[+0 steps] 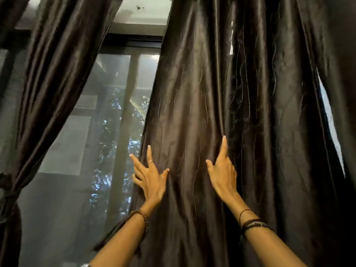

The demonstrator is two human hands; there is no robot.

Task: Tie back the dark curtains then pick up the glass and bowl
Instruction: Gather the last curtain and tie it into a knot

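Satin-sheened dark brown curtain panel, right of the window (202, 112): hangs loose in long vertical folds, fine pale threads running down its face, its inner edge beside the bare glass; not yet tied. Matching dark brown satin curtain panel, left of the window (48, 83): already gathered and cinched low at the left edge of view by a knotted dark tie-back (7, 187). Grey-framed window with mesh screen (107, 116): shows between the two panels, foliage and daylight behind. Step in hand, as judged: first half of the task, gathering the right panel for tying. Left hand (150, 180): at the panel's inner edge, fingers straight and spread wide, thumb pressed on the cloth's face, some fingertips seemingly behind the edge; ring on one finger, bead bracelet at the wrist. Right hand (224, 174): flat on the cloth near a deep fold further right, index finger straight and raised, thumb out, the other fingers tucked into the fold, so their hold cannot be told; dark cord bands at the wrist. Next move likely calls for sweeping the loose cloth sideways into one bundle, then finding a tie; none for this panel shows. Cloth looks slippery and light, apt to slide from open palms. Glass and bowl: not in view
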